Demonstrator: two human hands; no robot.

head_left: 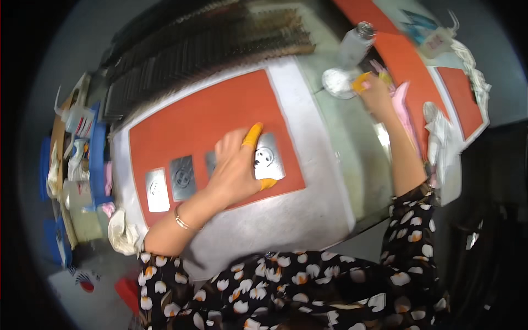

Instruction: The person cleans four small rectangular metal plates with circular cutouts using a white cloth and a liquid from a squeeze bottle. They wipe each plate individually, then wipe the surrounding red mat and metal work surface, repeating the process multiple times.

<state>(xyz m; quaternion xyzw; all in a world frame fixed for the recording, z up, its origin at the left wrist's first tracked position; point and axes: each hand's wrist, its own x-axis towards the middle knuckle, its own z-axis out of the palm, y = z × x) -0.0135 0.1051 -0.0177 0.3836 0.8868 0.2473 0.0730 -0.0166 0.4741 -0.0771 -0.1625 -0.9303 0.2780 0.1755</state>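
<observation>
My left hand (pixel 234 168) is over an orange mat, with orange finger cots on its thumb and forefinger. These two digits span a shiny metal plate (pixel 268 158) with cut-out holes and rest at its opposite edges. To the left lie a dark metal plate (pixel 182 177) and a bright one (pixel 158 190); another plate (pixel 210 161) is mostly hidden by my hand. My right hand (pixel 377 94) reaches out at the far right beside a round white dish or pad (pixel 339 83). Its fingers, also in orange cots, are drawn together; whatever they hold is too blurred to make out.
Rows of dark plates (pixel 181 71) stand in a rack at the back. A bottle with a metal top (pixel 356 44) stands behind the white dish. Pink cloth (pixel 403 107) lies by my right forearm. Blue bins (pixel 98 159) and a squeeze bottle (pixel 78 119) are on the left.
</observation>
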